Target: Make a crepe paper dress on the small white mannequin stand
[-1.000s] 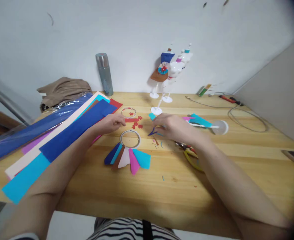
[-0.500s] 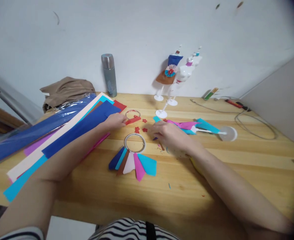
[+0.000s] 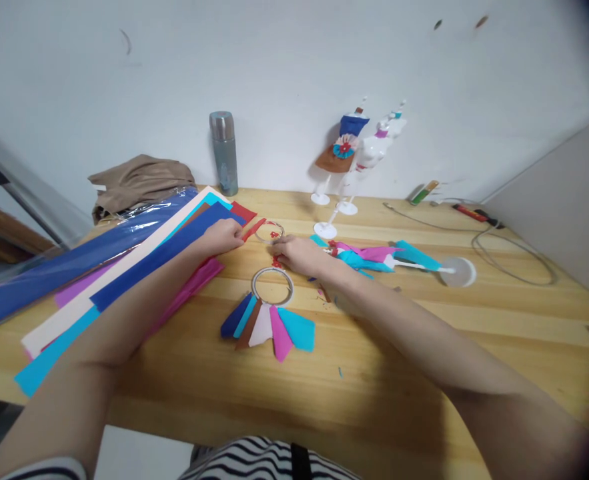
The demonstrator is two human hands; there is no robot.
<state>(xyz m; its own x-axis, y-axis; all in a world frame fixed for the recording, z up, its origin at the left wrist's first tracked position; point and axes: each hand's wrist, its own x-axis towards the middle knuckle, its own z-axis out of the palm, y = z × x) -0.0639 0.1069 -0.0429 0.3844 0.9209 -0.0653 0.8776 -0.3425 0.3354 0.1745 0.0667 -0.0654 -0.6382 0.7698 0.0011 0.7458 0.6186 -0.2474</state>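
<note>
My left hand [image 3: 224,237] is closed on one end of a narrow red paper strip [image 3: 255,229], which points up and right over the coloured sheets' edge. With its fingers pressed together, my right hand [image 3: 298,253] is low over the table among small red paper flowers [image 3: 277,263]; whatever its fingertips pinch is hidden. Another ring [image 3: 270,223] lies behind, beside a red flower. In front of my hands is a white tape roll [image 3: 273,287]. Below the roll, folded paper pieces [image 3: 260,325] in blue, brown, pale pink, magenta and turquoise fan out.
Long coloured paper sheets [image 3: 154,257] cover the left side, by a brown cloth [image 3: 144,177]. A flask [image 3: 223,153] stands at the wall. Small dress forms [image 3: 341,147] stand at the back; another, wrapped in colour [image 3: 364,257], lies right. A cable [image 3: 484,250] curls farther right.
My right hand has moved left, over the red flowers and nearer my left hand. My left hand has drawn back slightly, and the red strip now tilts up more.
</note>
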